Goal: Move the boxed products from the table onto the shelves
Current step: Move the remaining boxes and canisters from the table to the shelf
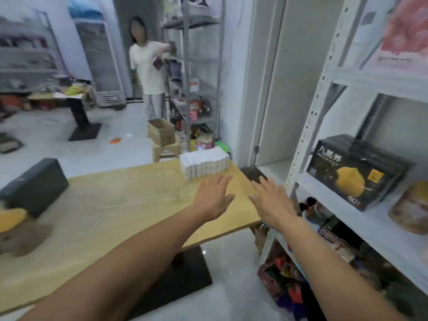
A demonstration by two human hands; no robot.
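The boxed products (205, 164), a tight block of small white boxes stood on end in rows, sit at the far right corner of the wood table (111, 205), close to its edge. My left hand (214, 198) hovers over the tabletop just short of the block, palm down, fingers straight & spread, holding nothing, not touching the boxes. My right hand (272, 202) is beside it, out past the table's right edge, fingers also straight & apart, nothing in it. Both arms reach fwd from the bottom of view.

On my right, v. close, stands a white metal shelf unit (310, 121). Its middle board carries a black carton (356, 170) w/ a yellow fruit print, and next to that a round brownish pack (410, 209), blurry, maybe a wrapped bag. Colourful packs (287, 281) fill the bottom level.

On the table's left end lies a plain black box (34, 186), w/ something yellow (11, 218) just in front of it. Beyond the table: an open cardboard box (162, 132) on a stool (165, 150), a grey rack (187, 66) of goods, & another person (148, 72) in a pale T-shirt facing that rack.
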